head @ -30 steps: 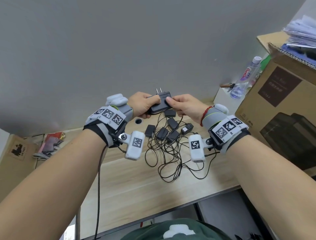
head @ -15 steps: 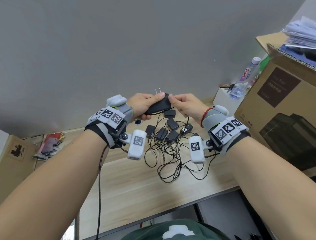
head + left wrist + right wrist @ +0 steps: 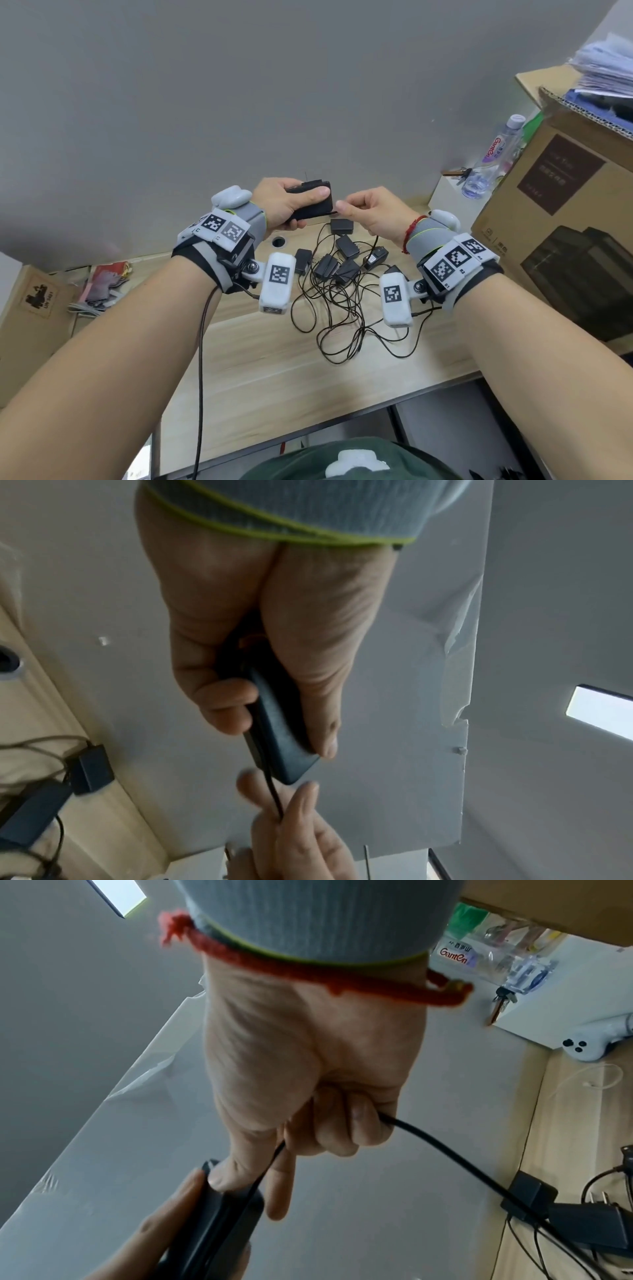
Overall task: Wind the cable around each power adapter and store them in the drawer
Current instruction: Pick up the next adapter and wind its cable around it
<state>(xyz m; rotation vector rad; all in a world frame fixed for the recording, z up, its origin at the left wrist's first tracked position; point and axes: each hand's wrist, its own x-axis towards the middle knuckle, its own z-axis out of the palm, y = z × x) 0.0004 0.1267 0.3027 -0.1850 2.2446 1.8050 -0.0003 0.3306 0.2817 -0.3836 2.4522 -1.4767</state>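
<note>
My left hand [image 3: 303, 209] grips a black power adapter [image 3: 320, 208] raised above the desk, thumb on top and fingers underneath. Just right of it my right hand [image 3: 342, 206] pinches the adapter's thin black cable [image 3: 445, 1153] between thumb and forefinger. The cable runs through that fist and down to the desk. In the left wrist view the adapter [image 3: 281, 739] shows edge-on with the cable [image 3: 274, 791] leaving its lower end. Several other black adapters [image 3: 346, 246] lie on the wooden desk [image 3: 274, 377] among tangled cables [image 3: 342, 318]. No drawer is in view.
A large cardboard box [image 3: 561, 219] stands at the right, with a water bottle [image 3: 493, 161] and a white box [image 3: 448, 195] beside it. A round cable hole [image 3: 280, 242] sits in the desk behind the adapters. Papers and clutter [image 3: 102, 284] lie at the far left.
The left hand has turned the adapter, so its prongs no longer stick up. The right hand has come off the adapter's body and drawn slightly right, pinching the cable.
</note>
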